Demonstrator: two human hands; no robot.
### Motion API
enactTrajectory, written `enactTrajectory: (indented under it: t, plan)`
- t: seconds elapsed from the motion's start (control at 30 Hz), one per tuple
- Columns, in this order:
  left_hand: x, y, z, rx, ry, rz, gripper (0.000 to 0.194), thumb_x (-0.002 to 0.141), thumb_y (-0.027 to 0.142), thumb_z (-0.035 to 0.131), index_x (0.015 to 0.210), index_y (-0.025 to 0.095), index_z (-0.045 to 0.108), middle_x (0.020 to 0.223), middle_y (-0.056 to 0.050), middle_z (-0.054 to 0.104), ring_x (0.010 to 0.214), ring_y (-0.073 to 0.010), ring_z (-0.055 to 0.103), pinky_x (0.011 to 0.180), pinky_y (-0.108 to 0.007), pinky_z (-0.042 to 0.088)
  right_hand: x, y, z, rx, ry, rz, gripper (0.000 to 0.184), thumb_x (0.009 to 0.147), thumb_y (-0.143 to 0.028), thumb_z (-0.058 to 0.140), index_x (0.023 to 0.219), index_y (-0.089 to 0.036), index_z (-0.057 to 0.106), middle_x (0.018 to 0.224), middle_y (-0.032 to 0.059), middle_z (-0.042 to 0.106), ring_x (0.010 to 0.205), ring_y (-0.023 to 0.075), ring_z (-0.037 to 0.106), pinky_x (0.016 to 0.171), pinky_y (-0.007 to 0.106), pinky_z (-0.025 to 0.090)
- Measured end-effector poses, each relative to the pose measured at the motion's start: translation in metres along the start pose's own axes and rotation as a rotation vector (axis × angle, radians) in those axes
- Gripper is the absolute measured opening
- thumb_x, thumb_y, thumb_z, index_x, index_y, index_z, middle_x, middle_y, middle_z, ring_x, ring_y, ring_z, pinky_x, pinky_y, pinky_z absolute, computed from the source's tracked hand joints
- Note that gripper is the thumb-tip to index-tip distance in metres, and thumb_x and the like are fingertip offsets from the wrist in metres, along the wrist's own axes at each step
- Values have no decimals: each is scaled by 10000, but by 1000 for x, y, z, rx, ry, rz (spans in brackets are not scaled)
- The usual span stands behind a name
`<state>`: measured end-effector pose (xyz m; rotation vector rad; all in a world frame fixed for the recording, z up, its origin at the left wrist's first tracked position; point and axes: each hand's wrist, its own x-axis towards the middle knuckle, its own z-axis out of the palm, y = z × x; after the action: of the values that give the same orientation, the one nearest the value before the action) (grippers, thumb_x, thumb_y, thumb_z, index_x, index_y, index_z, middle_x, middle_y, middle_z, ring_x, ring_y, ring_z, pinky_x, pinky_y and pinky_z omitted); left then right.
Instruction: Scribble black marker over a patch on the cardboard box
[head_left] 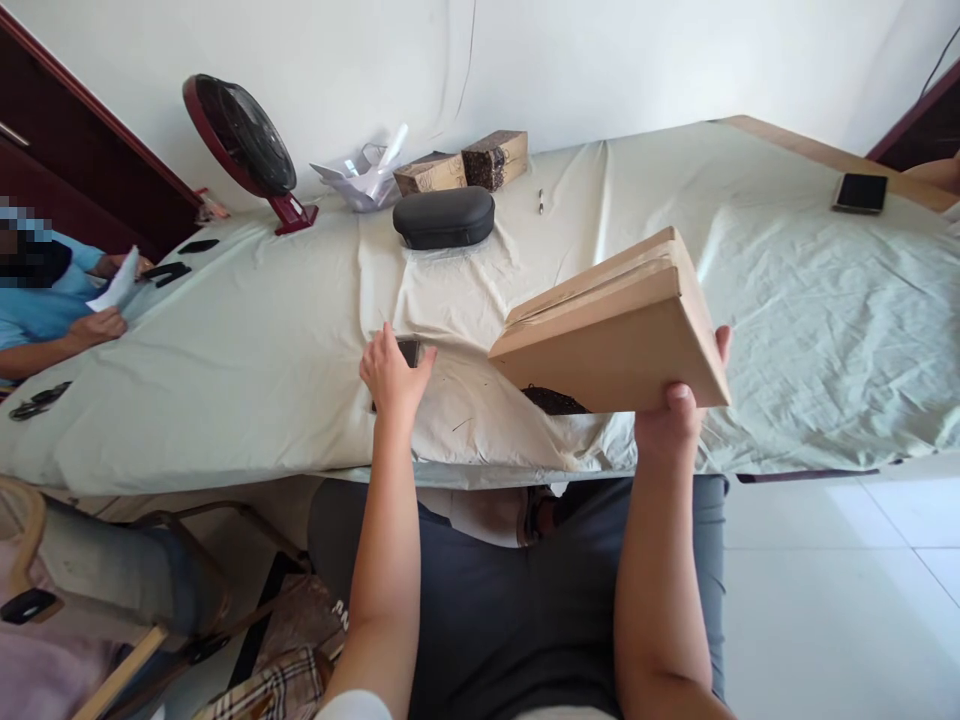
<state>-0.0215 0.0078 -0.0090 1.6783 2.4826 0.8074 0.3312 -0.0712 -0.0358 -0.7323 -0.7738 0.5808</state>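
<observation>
We are gripping a tan cardboard box point(622, 335) in our right hand point(675, 420), holding it tilted above the table point(225, 380). Our left hand point(391, 375) is resting with curled fingers on a small dark object point(410, 350) lying on the cloth.

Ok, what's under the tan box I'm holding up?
Under the tan box, raised by the right hand, a dark clump lies on the cloth-covered table. Only its front part shows; the box hides the rest.
</observation>
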Motion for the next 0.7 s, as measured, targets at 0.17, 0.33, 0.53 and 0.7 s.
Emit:
enactTrajectory:
  t: [0.17,0.33,0.53,0.7]
  plan:
    - [-39,9,-17,-610,-69,364,658,1003,571,654,1557,226,572,1596,-166,622,1531,-327,554,1313,-506,403,-2,-3,8,23,-79,29,873,696,-578,853,1517,-453,586,1618,-52,570,1610,312,449,1383,602,301]
    - [-59,11,-44,-749,-429,634,926,916,786,683,1675,316,441,1748,-116,459,1659,-346,380,1390,-555,272,-4,-14,21,91,-181,87,798,681,-557,903,1436,-491,651,1547,-82,627,1592,287,480,1406,552,296]
    - [-65,16,-55,-677,-617,746,1289,744,693,916,1763,386,189,1842,-105,255,1708,-389,247,1382,-599,271,-16,-29,35,54,-327,147,973,598,-593,977,1487,-558,582,1562,-97,637,1572,268,516,1344,487,434]
    - [-71,14,-51,-788,-614,831,1404,756,541,948,1769,397,-13,1824,-134,265,1676,-366,339,1358,-550,332,-28,-46,40,42,-418,168,1012,664,-551,982,1562,-568,515,1619,-95,596,1577,279,516,1349,495,424]
